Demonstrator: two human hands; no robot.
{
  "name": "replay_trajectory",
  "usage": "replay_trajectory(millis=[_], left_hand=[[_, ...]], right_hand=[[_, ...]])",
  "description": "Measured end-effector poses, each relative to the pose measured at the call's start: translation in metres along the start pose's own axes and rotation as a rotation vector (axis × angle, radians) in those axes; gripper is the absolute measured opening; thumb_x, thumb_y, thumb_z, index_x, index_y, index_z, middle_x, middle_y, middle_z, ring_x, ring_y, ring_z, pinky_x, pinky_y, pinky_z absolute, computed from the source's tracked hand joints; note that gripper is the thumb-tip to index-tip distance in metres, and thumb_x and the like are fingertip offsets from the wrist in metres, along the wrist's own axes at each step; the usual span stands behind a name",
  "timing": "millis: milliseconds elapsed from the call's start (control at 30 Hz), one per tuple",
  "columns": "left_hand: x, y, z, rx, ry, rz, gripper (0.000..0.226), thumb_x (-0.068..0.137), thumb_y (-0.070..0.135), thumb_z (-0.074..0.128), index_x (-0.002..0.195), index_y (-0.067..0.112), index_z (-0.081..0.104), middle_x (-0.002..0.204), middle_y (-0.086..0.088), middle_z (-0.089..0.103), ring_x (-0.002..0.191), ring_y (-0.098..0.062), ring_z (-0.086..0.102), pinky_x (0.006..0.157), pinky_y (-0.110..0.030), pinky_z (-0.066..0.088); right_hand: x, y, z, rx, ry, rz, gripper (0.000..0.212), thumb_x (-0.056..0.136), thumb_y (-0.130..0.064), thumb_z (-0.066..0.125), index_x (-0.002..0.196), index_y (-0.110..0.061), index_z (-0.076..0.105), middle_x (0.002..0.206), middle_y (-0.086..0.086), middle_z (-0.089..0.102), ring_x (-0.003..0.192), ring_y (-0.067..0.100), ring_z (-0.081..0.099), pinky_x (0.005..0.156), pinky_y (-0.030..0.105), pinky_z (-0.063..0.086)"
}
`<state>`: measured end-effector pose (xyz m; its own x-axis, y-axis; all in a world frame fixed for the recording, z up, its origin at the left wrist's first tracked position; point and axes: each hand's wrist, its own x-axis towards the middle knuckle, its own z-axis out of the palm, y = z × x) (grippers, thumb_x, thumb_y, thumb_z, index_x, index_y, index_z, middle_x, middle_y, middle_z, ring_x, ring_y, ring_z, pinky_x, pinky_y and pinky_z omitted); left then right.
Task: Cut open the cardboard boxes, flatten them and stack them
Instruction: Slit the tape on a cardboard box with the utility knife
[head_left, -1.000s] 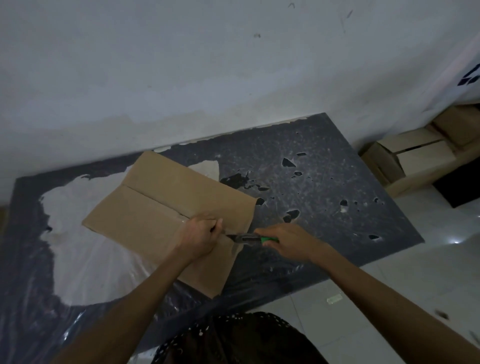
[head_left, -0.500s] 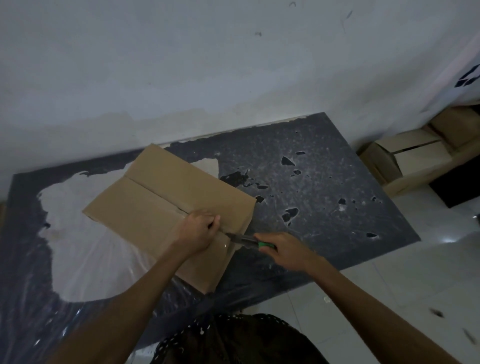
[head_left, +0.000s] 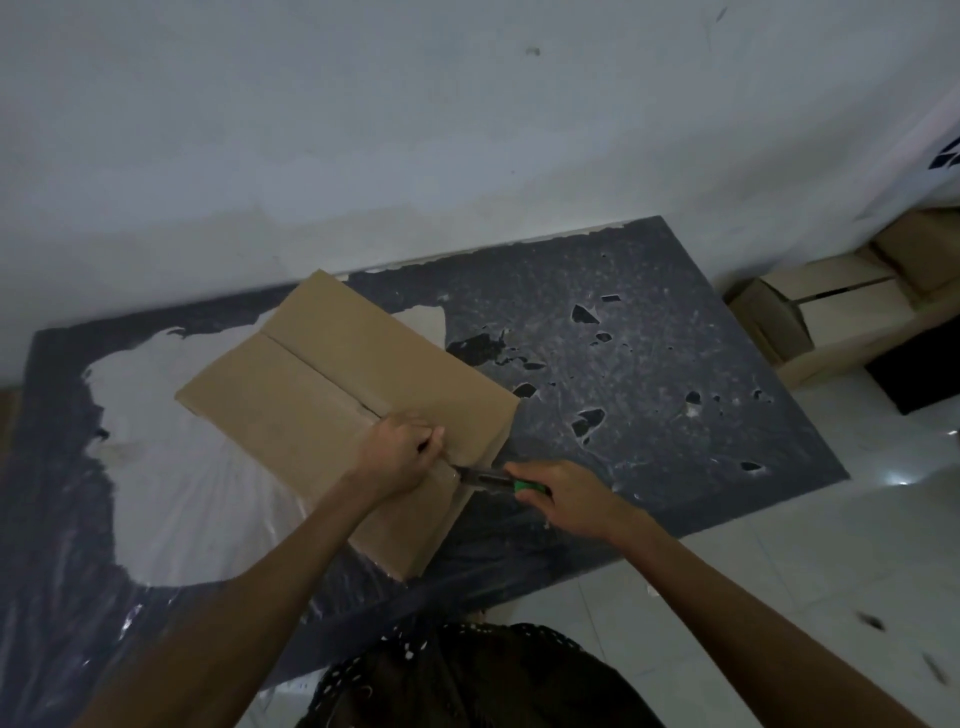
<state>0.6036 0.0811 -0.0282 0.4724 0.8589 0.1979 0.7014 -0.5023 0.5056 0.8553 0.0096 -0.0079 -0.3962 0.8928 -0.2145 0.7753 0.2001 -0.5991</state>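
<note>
A brown cardboard box (head_left: 332, 384) lies on the dark table (head_left: 649, 374), its two top flaps meeting in a centre seam. My left hand (head_left: 402, 449) rests curled on the box at the near end of that seam, seeming to pinch the flap edge there. My right hand (head_left: 563, 493) grips a green and black utility knife (head_left: 496, 479). The knife's tip points left and meets the box at the seam's near end, just below my left thumb.
The table top is worn, with a large pale patch (head_left: 156, 467) at the left and plastic film over its front. Several more cardboard boxes (head_left: 831, 322) stand on the tiled floor at the right, against the white wall.
The knife and my right hand have drawn slightly toward me along the seam's near end. My left hand stays at the same spot on the box.
</note>
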Motion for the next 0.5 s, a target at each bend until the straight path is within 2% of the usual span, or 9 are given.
replay_trajectory(millis=[133,233,333,400,433,500], left_hand=[[0.002,-0.007,-0.001,0.016,0.01,-0.001,0.042,0.094,0.035,0.033,0.054,0.021,0.035,0.054,0.001,0.041,0.055,-0.027,0.049,0.057,-0.029,0.036],[0.0,-0.007,-0.001,0.016,-0.01,-0.022,0.044,0.093,0.04,0.028,0.055,0.02,0.035,0.058,0.006,0.037,0.057,-0.024,0.045,0.06,-0.029,0.034],[0.002,-0.003,-0.002,0.001,-0.019,-0.035,0.044,0.093,0.04,0.027,0.054,0.019,0.036,0.058,0.004,0.037,0.057,-0.023,0.041,0.059,-0.032,0.038],[0.005,-0.005,-0.003,-0.018,-0.004,-0.055,0.046,0.093,0.039,0.029,0.053,0.017,0.037,0.057,0.003,0.037,0.056,-0.026,0.045,0.057,-0.034,0.041],[0.006,-0.006,-0.004,-0.02,-0.009,-0.079,0.049,0.093,0.04,0.029,0.053,0.014,0.039,0.057,0.002,0.04,0.056,-0.028,0.047,0.056,-0.036,0.043],[0.007,-0.01,-0.002,-0.014,-0.028,-0.112,0.058,0.092,0.042,0.027,0.055,0.005,0.052,0.058,-0.005,0.049,0.058,-0.028,0.049,0.058,-0.036,0.044]], right_hand=[[-0.002,-0.006,0.012,0.059,0.028,-0.012,0.042,0.094,-0.02,0.061,0.135,-0.011,0.055,0.124,0.007,0.065,0.108,0.021,0.062,0.096,0.034,0.048],[-0.009,-0.004,0.016,0.091,0.043,-0.021,0.042,0.094,-0.019,0.061,0.134,-0.011,0.055,0.12,0.007,0.066,0.104,0.018,0.062,0.091,0.02,0.043],[-0.005,-0.005,0.016,0.114,0.066,0.0,0.041,0.094,-0.019,0.06,0.134,-0.011,0.056,0.123,0.006,0.066,0.105,0.016,0.062,0.092,0.019,0.043],[-0.003,-0.012,0.022,0.174,0.084,0.04,0.04,0.094,-0.017,0.06,0.133,-0.008,0.056,0.115,0.005,0.068,0.094,0.005,0.063,0.085,0.015,0.044],[-0.003,-0.016,0.026,0.221,0.087,0.073,0.039,0.095,-0.014,0.059,0.133,-0.005,0.055,0.106,0.0,0.069,0.083,-0.006,0.061,0.077,0.008,0.042],[-0.008,-0.018,0.036,0.307,0.069,0.14,0.04,0.097,-0.012,0.055,0.135,-0.003,0.051,0.086,-0.018,0.06,0.067,-0.015,0.056,0.064,0.005,0.041]])
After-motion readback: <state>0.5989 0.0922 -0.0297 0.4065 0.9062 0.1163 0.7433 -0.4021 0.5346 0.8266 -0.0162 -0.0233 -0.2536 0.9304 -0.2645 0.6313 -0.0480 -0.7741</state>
